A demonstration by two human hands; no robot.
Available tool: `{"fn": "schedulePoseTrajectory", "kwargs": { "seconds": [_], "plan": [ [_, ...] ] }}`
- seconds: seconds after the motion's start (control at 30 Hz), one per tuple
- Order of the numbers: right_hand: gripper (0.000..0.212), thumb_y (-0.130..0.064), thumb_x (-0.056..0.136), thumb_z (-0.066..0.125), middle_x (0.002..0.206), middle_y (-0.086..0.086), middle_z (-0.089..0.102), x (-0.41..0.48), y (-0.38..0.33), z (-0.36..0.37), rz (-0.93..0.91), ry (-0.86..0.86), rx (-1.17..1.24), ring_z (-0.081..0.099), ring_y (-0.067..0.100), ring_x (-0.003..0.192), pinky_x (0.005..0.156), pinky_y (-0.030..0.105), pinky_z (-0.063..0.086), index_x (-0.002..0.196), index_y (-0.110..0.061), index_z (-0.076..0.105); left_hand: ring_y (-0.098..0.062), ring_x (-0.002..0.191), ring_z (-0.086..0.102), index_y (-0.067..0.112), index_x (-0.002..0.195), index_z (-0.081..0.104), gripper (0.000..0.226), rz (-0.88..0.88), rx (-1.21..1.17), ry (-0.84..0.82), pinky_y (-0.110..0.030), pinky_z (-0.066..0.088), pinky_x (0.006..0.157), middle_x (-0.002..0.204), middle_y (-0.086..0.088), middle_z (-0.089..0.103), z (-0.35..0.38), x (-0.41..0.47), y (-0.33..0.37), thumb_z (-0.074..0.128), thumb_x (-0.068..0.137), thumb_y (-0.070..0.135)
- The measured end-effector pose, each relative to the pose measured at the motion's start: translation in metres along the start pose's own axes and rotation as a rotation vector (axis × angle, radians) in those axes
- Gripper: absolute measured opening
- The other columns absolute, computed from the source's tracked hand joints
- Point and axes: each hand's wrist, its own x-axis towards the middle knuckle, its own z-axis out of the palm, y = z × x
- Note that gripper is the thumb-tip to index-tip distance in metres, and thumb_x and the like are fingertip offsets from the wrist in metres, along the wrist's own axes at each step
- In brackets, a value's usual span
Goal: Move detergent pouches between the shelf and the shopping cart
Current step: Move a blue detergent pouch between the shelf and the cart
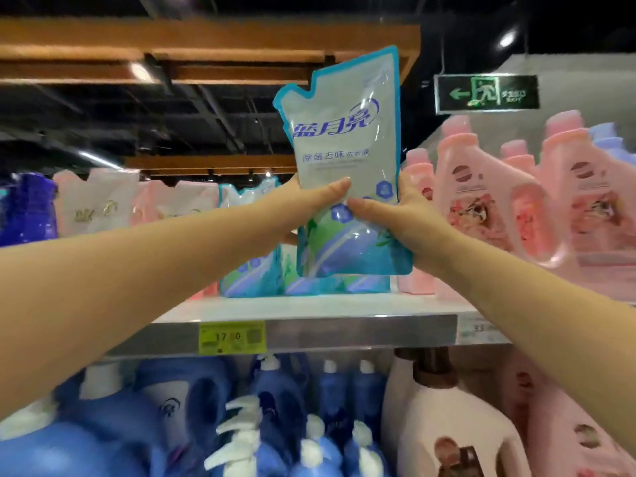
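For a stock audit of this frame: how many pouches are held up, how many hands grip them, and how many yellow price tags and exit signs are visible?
Detergent pouch held up: 1
Hands gripping it: 2 (left hand, right hand)
Yellow price tag: 1
Exit sign: 1
Total: 5

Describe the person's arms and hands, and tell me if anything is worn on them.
Both arms are bare up to the picture's edges, with no sleeves in view. The left hand and right hand are ungloved; no watch, bracelet or ring shows on the visible parts.
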Motion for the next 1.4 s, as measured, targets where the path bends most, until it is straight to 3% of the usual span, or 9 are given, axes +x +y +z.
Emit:
{"fn": "schedulePoseTrajectory", "kwargs": {
  "seconds": [0.17, 0.33, 0.43, 0.6, 0.77, 0.97, 1.17, 1.27, 1.4],
  "plan": [
    [0.061, -0.009, 0.072, 0.077, 0.105, 0.006, 0.069, 0.062, 0.024, -0.031, 0.089, -0.11, -0.096, 0.07, 0.014, 0.083, 0.072, 0.026, 0.058, 0.126, -0.011, 0.046, -0.002, 0.08, 0.061, 0.036, 0.124, 0.048, 0.037, -0.015, -0.052, 0.08, -0.021, 0.046, 0.057, 0.097, 0.014, 0.064, 0.013, 0.061, -0.022, 0.055, 0.088, 0.043],
    [0.015, -0.002, 0.084, 0.062, 0.053, -0.008, 0.062, 0.08, 0.042, -0.046, 0.228, -0.237, -0.232, 0.056, 0.006, 0.05, 0.049, 0.014, 0.047, 0.089, -0.016, 0.06, -0.018, 0.106, 0.06, 0.032, 0.128, 0.048, 0.047, -0.059, -0.023, 0.08, -0.039, 0.05, 0.09, 0.119, 0.002, 0.062, 0.03, 0.099, -0.056, 0.06, 0.085, 0.047],
    [0.012, -0.002, 0.084, 0.062, 0.053, -0.003, 0.056, 0.082, 0.049, -0.055, 0.337, -0.256, -0.271, 0.047, 0.008, 0.051, 0.049, 0.016, 0.043, 0.088, -0.013, 0.064, -0.019, 0.104, 0.062, 0.035, 0.123, 0.052, 0.063, -0.042, 0.011, 0.015, -0.043, 0.052, 0.09, 0.115, 0.002, 0.065, 0.038, 0.109, -0.072, 0.066, 0.068, 0.061],
    [0.059, 0.014, 0.085, 0.049, 0.056, 0.009, 0.032, 0.085, 0.066, -0.058, 0.474, -0.258, -0.308, 0.041, 0.02, 0.052, 0.056, 0.026, 0.042, 0.034, -0.015, 0.06, -0.005, 0.09, 0.062, 0.022, 0.131, 0.044, 0.058, 0.009, 0.011, -0.257, -0.012, 0.052, 0.07, 0.11, 0.0, 0.064, 0.044, 0.12, -0.098, 0.07, 0.081, 0.01],
    [0.016, 0.007, 0.078, 0.065, 0.07, 0.013, 0.053, 0.082, 0.086, -0.062, 0.583, -0.131, -0.356, 0.05, 0.028, 0.071, 0.065, 0.026, 0.047, 0.08, -0.006, 0.073, -0.002, 0.093, 0.057, 0.03, 0.138, 0.028, 0.08, -0.119, 0.024, -0.354, -0.02, 0.052, 0.077, 0.101, 0.017, 0.059, 0.045, 0.128, -0.122, 0.074, 0.076, 0.009],
    [0.039, -0.034, 0.077, 0.075, 0.092, -0.011, 0.053, 0.065, 0.072, -0.055, 0.644, -0.024, -0.854, 0.053, 0.015, 0.096, 0.081, 0.031, 0.047, 0.092, -0.033, 0.039, -0.016, 0.113, 0.051, 0.041, 0.141, 0.013, 0.093, -0.233, 0.22, -0.34, -0.034, 0.058, 0.075, 0.124, 0.01, 0.049, 0.041, 0.126, -0.126, 0.076, 0.074, 0.031],
    [0.07, -0.038, 0.089, 0.057, 0.124, 0.013, 0.046, 0.045, 0.076, -0.032, 0.579, -0.329, -1.562, 0.051, 0.026, 0.096, 0.075, 0.028, 0.037, 0.138, -0.003, 0.022, -0.02, 0.106, 0.055, 0.033, 0.138, 0.022, 0.091, -0.251, 0.205, -0.234, -0.035, 0.059, 0.072, 0.121, 0.002, 0.051, 0.054, 0.133, -0.134, 0.08, 0.069, 0.022],
    [0.065, -0.033, 0.088, 0.06, 0.113, 0.017, 0.052, 0.053, 0.078, -0.035, 0.629, -0.355, -1.518, 0.044, 0.021, 0.089, 0.066, 0.029, 0.035, 0.136, 0.0, 0.031, -0.021, 0.106, 0.055, 0.034, 0.14, 0.019, 0.096, -0.25, 0.224, -0.211, -0.038, 0.058, 0.078, 0.12, 0.001, 0.052, 0.062, 0.139, -0.135, 0.081, 0.068, 0.025],
    [0.025, -0.035, 0.096, 0.046, 0.073, 0.005, 0.034, 0.064, 0.085, -0.037, 0.61, -0.479, -1.755, 0.027, 0.014, 0.056, 0.047, 0.02, 0.019, 0.09, -0.012, 0.041, -0.023, 0.11, 0.054, 0.03, 0.143, 0.015, 0.097, -0.275, 0.238, -0.184, -0.039, 0.056, 0.084, 0.123, -0.002, 0.051, 0.07, 0.149, -0.139, 0.08, 0.07, 0.026]
  ]
}}
